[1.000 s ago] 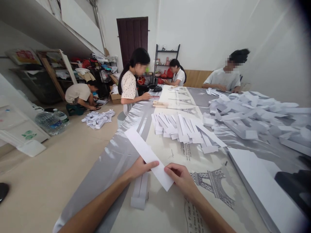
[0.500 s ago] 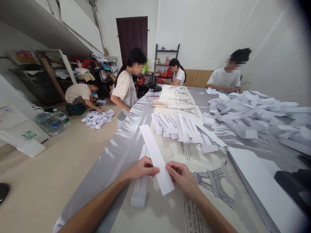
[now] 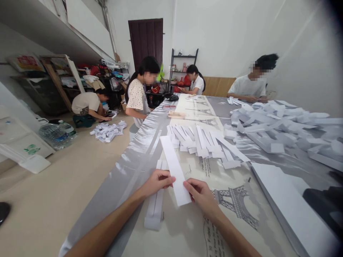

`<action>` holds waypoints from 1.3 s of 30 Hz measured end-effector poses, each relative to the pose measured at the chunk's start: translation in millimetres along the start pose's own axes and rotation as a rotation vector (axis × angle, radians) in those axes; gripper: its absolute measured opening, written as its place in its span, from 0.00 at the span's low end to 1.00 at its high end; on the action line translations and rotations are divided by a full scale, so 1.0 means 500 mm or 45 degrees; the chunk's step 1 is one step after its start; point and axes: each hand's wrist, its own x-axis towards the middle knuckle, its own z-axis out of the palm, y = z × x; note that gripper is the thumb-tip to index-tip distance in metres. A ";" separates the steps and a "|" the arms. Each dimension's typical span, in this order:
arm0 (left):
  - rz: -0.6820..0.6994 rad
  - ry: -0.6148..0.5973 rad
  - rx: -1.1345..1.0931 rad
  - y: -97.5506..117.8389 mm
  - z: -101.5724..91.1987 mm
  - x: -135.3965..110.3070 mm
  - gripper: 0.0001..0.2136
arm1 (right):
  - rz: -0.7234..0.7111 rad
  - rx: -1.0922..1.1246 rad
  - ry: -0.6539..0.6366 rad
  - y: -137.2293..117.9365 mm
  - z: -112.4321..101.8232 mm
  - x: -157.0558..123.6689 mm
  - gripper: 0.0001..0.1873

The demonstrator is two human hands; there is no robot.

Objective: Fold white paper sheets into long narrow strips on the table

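Note:
A long white paper strip is held slanting above the table, its top end leaning to the left. My left hand pinches its left edge between thumb and fingers. On the opposite edge, my right hand is closed with thumb and fingertips on the paper. Under and beside my left hand lies another white paper piece, with a folded lower end and a line along its length. Beyond my hands, several folded white strips are spread in an overlapping row.
A stack of white paper sheets lies at the right, beside a dark object. Farther back is a big heap of paper strips. Two people sit at the far end, one stands or sits at the left edge, another crouches by a floor pile.
The strip in my hands has shifted slightly up and stands a little more upright. The person at the left table edge has leaned, and the crouching person's hand has drawn back from the floor pile.

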 end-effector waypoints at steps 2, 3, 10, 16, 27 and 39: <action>0.016 0.021 -0.005 0.001 -0.001 0.000 0.21 | -0.001 -0.017 -0.003 0.000 0.001 0.000 0.24; 0.016 0.021 -0.005 0.001 -0.001 0.000 0.21 | -0.006 -0.025 0.003 -0.001 0.001 -0.001 0.24; 0.015 0.034 -0.036 -0.005 -0.003 0.001 0.22 | -0.037 -0.049 0.024 -0.009 -0.002 -0.005 0.24; 0.013 0.080 -0.069 -0.017 -0.008 0.006 0.22 | -0.051 -0.056 0.014 -0.006 -0.001 -0.004 0.23; 0.012 0.112 -0.146 -0.011 -0.006 0.005 0.23 | -0.059 -0.051 0.011 -0.005 -0.001 -0.006 0.23; 0.004 0.003 -0.446 -0.004 0.001 0.000 0.25 | -0.006 -0.020 -0.139 -0.002 0.004 -0.010 0.26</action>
